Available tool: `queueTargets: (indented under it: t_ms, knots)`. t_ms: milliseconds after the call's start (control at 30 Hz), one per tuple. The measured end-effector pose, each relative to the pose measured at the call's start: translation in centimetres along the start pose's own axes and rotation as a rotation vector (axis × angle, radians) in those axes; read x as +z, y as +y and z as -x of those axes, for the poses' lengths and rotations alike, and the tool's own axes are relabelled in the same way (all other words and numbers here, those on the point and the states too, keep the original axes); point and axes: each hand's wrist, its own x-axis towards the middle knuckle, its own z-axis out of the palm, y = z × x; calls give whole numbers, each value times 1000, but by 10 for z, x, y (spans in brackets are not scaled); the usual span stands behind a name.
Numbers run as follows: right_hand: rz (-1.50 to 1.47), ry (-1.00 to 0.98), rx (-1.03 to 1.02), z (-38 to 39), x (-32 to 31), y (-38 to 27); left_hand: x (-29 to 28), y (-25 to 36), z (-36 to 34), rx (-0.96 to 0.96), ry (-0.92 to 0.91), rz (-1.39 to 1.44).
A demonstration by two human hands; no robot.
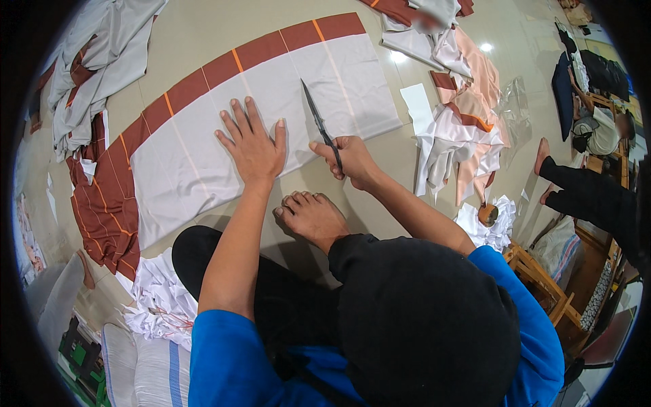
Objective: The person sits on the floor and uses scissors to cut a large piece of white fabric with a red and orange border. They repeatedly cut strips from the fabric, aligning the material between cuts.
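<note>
A long folded length of pale grey fabric (183, 176), with a rust-brown border crossed by orange stripes (258, 44), lies on the floor in front of me. My left hand (251, 142) lies on the pale fabric, palm down with fingers spread. My right hand (346, 159) is at the fabric's near edge, closed round the handles of black scissors (315, 112), whose long blades point toward the far border over the cloth. My bare foot (312, 224) rests on the floor just below the fabric, between my two forearms.
Heaped brown and grey cloth (102, 224) adjoins the left end. Peach and white fabric (468, 136) and paper (413, 102) lie rightward. White scraps (163, 305) and sacks (142, 366) are lower left. Other people's legs (576, 197) and wooden furniture (542, 285) are at the right.
</note>
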Motion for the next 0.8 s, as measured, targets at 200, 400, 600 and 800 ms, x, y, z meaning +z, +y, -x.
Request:
queueTargets:
  t_ms: [200,400,600,800]
  knots:
    - [-55,42,-99,20,7,-19,0,-1,-1,-25,-52,-7]
    - [-39,27,-66,0,3,-19,1,0,-1,-22,-51,7]
    - [-24,26,-59,-8,5,-19,0,0,-1,-19,-49,9]
    - [-25,56,-119,7,11,-30,1,-3,0,-17,-49,-11]
